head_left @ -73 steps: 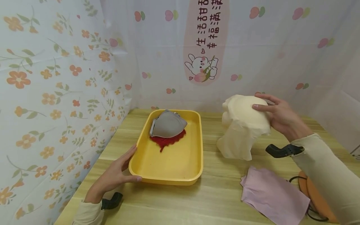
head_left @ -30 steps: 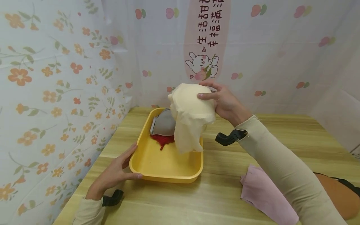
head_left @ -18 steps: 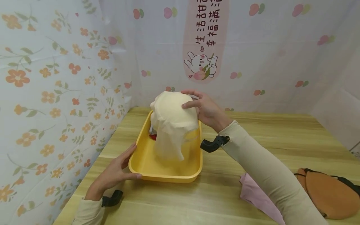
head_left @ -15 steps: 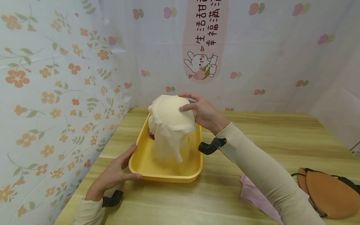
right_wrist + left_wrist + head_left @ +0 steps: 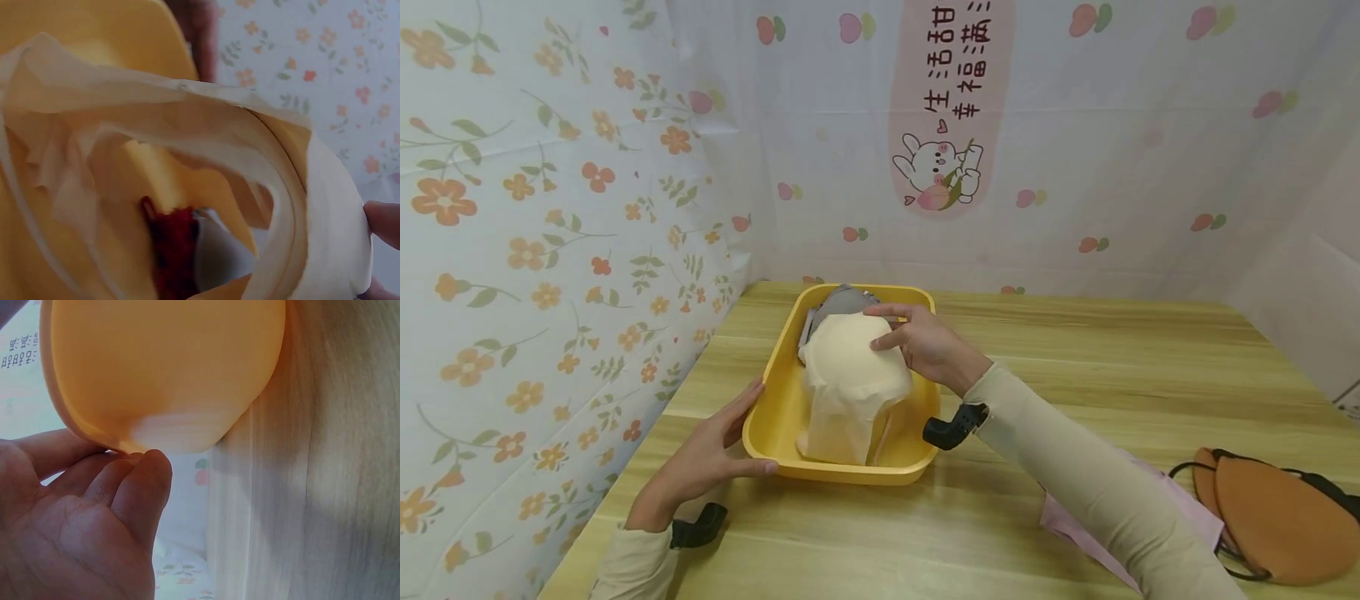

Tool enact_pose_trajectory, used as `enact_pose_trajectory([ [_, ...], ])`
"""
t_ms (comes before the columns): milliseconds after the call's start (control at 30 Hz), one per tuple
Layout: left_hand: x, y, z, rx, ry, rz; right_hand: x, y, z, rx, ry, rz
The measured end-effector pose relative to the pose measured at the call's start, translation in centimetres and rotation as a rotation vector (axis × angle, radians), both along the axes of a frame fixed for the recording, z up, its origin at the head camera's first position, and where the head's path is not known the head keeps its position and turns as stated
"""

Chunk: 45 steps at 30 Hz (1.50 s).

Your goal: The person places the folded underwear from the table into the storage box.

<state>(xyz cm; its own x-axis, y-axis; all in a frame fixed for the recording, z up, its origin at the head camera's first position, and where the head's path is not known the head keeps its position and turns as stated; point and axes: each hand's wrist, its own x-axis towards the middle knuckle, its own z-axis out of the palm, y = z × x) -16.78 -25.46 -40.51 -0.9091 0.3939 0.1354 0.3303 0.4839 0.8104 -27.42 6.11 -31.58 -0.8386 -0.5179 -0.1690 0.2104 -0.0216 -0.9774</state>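
My right hand [image 5: 928, 342] pinches a cream bra [image 5: 850, 358] by a moulded cup, thumb on the outside. The bra hangs low inside a yellow tray [image 5: 842, 477], its thin cloth drooping toward the near end. In the right wrist view, the inside of the bra [image 5: 187, 115] stands open toward the camera. My left hand [image 5: 700, 467] holds the tray's near left corner, thumb along the front and fingers on the left side. A grey bra [image 5: 847, 300] lies at the tray's far end. A red lace piece [image 5: 175, 250] shows beside it in the right wrist view.
The tray stands on a wood-grain table [image 5: 1075, 358]. On the right lies pink cloth [image 5: 1090, 542], partly under my right forearm. Beside it is an orange-brown cupped piece with black straps [image 5: 1277, 517]. Flowered curtains [image 5: 550, 250] enclose the left and back.
My right hand has carried the cream bra left from over the table to the tray and lowered it in, now nearer the front. The left hand stays at the tray corner.
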Motion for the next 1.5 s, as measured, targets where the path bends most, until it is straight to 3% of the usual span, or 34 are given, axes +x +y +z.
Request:
enact_pose_trajectory([
  [133,-0.1,0.1,-0.2,0.007,-0.007,-0.004,0.3,-0.1,-1.4,0.071,-0.003,0.026],
  [333,0.1,-0.2,-0.1,0.001,-0.008,0.014,0.9,-1.0,-2.5,0.265,0.118,0.13],
  [533,0.0,0.0,0.1,-0.001,-0.002,0.005,1.7,-1.3,-2.2,0.535,0.278,0.193],
  [733,-0.1,0.0,0.0,0.002,0.003,-0.001,1.9,-0.7,-1.3,0.711,0.383,0.228],
  [867,0.0,0.0,0.0,-0.004,0.005,-0.002,1.7,0.1,-0.5,0.736,0.421,0.232],
  [1500,0.0,0.1,0.2,-0.026,0.009,0.007,1.2,6.1,1.7,0.662,0.365,0.125],
])
